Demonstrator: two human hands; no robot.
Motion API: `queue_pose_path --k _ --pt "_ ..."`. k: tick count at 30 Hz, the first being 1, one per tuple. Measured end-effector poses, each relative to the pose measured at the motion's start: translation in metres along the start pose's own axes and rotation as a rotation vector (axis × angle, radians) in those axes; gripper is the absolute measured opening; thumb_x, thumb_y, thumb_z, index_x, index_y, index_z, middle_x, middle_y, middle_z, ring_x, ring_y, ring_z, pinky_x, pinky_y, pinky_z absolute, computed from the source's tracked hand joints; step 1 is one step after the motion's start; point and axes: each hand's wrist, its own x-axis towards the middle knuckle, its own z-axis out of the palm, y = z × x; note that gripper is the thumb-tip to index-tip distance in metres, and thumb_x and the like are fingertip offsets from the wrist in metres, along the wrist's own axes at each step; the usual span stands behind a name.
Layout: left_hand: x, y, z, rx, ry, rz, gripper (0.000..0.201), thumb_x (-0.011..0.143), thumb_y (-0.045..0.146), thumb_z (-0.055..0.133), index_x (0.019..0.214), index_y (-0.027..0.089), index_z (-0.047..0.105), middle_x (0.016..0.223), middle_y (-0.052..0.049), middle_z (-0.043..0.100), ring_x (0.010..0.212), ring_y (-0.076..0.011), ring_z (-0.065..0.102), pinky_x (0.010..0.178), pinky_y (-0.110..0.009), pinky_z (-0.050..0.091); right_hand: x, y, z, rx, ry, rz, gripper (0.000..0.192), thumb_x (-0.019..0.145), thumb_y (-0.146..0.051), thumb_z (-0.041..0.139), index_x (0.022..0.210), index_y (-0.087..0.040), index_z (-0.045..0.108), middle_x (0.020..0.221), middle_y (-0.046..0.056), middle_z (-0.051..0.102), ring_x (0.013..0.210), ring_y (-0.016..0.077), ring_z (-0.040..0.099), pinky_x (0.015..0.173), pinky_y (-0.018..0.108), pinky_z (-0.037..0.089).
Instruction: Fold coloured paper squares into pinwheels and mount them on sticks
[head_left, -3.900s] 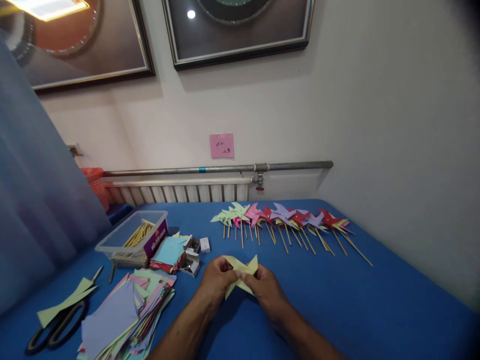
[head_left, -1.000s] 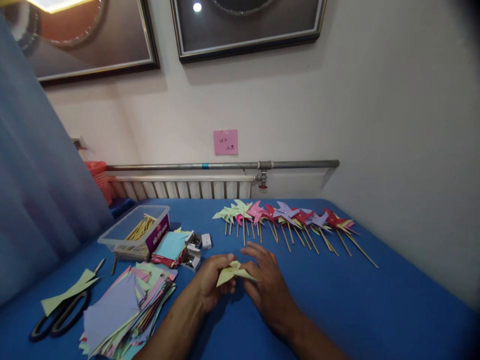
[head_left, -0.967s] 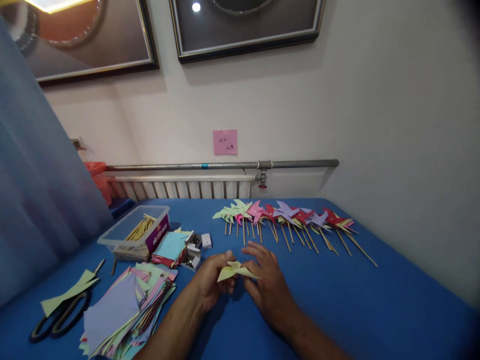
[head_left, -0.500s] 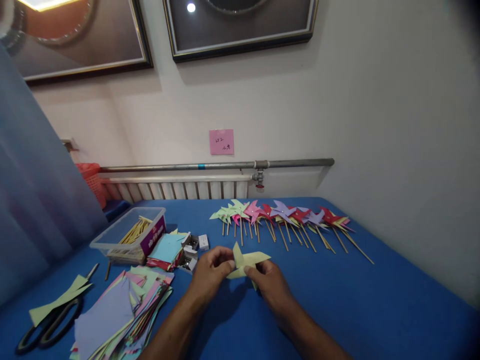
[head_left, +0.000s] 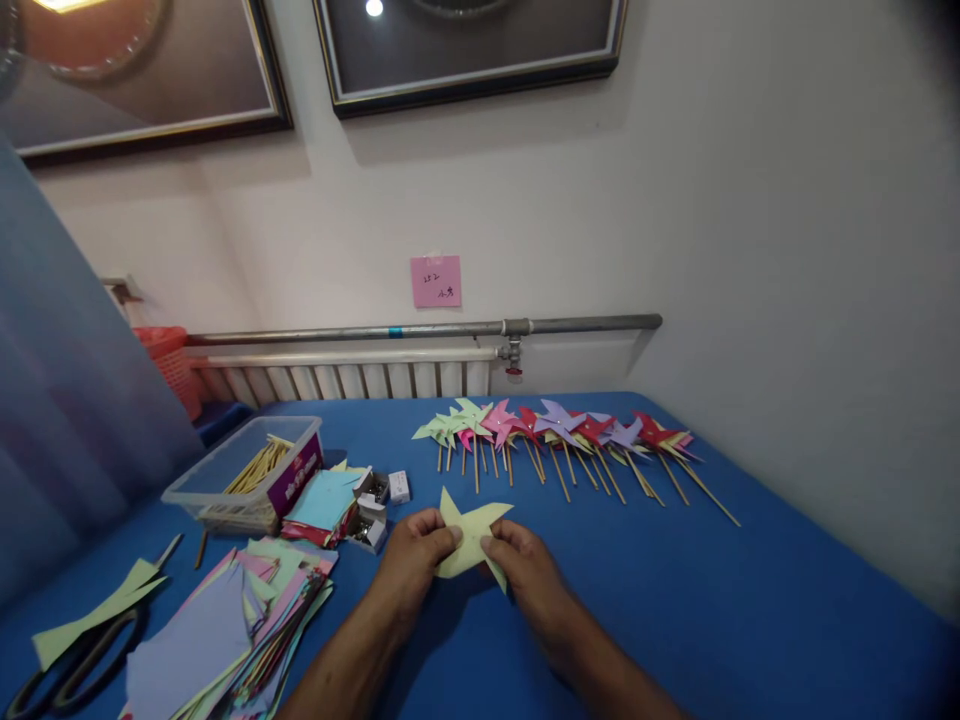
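Left hand (head_left: pixel 411 562) and right hand (head_left: pixel 531 572) pinch a pale-yellow paper pinwheel (head_left: pixel 473 528); beyond them, a rectangular pink paper note (head_left: pixel 436 282) reads "252" (handwritten).

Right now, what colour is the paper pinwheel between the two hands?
The paper pinwheel is pale yellow, seen best in the head view.

My spot's basically a craft corner in some ordinary room, home or business, hard to say: white ribbed radiator (head_left: pixel 427 378) under a grey metal pipe (head_left: pixel 322 334), big dark-framed picture (head_left: pixel 472 50) on a plain white wall (head_left: pixel 750 250), blue-topped table (head_left: pixel 660 600) with loose pastel paper sheets (head_left: pixel 191 630) and multicoloured paper pinwheels (head_left: pixel 559 418).
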Motion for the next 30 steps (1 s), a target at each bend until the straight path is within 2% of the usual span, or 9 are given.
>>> queue_pose_path --k 3,6,9,13,16,25,30 --pt "-0.003 0.002 -0.001 0.003 0.012 -0.003 0.035 0.057 0.042 0.088 0.065 0.016 0.066 0.054 0.001 0.062 0.046 -0.0092 0.046 0.051 -0.022 0.031 0.002 0.002 0.0 0.048 0.015 0.017 0.03 0.079 -0.044 0.078 0.093 -0.018 0.074 0.073 0.0 0.072 0.068 0.0184 0.063 0.07 0.03 0.048" --pt "-0.002 0.001 -0.001 -0.002 0.003 -0.002 0.037 0.058 0.043 0.09 0.062 0.017 0.063 0.052 0.002 0.06 0.045 -0.0085 0.044 0.05 -0.022 0.029 0.006 0.008 0.0 0.06 0.039 -0.025 0.035 0.078 -0.045 0.079 0.099 -0.018 0.074 0.084 0.004 0.077 0.077 0.0216 0.068 0.074 0.031 0.05" --pt "0.002 -0.004 -0.002 -0.007 -0.021 -0.018 0.039 0.058 0.046 0.091 0.065 0.016 0.067 0.055 -0.001 0.065 0.048 -0.0104 0.05 0.052 -0.023 0.032 0.01 0.015 0.0 0.08 0.067 -0.018 0.041 0.078 -0.047 0.08 0.107 -0.018 0.075 0.083 0.004 0.079 0.074 0.0224 0.069 0.07 0.031 0.05" --pt "0.006 -0.007 -0.003 -0.001 0.006 -0.018 0.043 0.056 0.05 0.092 0.067 0.014 0.07 0.056 -0.001 0.065 0.049 -0.0105 0.05 0.052 -0.023 0.033 0.014 0.02 -0.002 0.079 0.113 0.003 0.037 0.074 -0.044 0.081 0.1 -0.018 0.075 0.084 0.006 0.08 0.077 0.0252 0.073 0.073 0.034 0.055" --pt "0.005 -0.005 -0.004 -0.017 0.022 0.003 0.042 0.06 0.05 0.091 0.067 0.015 0.068 0.055 0.001 0.061 0.048 -0.0091 0.047 0.053 -0.023 0.032 0.015 0.018 -0.002 0.055 0.13 0.018 0.034 0.072 -0.041 0.081 0.096 -0.018 0.075 0.085 0.007 0.082 0.08 0.0268 0.075 0.073 0.034 0.056" --pt "0.005 -0.004 -0.008 -0.029 0.017 -0.034 0.039 0.056 0.042 0.093 0.07 0.015 0.069 0.054 0.001 0.063 0.048 -0.0106 0.052 0.053 -0.023 0.037 0.016 0.021 -0.001 0.03 0.072 0.011 0.04 0.069 -0.046 0.085 0.097 -0.019 0.073 0.084 0.006 0.082 0.078 0.0271 0.077 0.077 0.037 0.057" --pt "0.008 -0.008 -0.008 -0.035 -0.017 -0.048 0.04 0.057 0.041 0.094 0.076 0.015 0.07 0.056 0.0 0.065 0.047 -0.0099 0.051 0.051 -0.022 0.037 0.023 0.028 -0.004 0.005 0.069 0.008 0.043 0.067 -0.049 0.089 0.094 -0.02 0.072 0.085 0.007 0.083 0.077 0.0271 0.077 0.07 0.034 0.054"
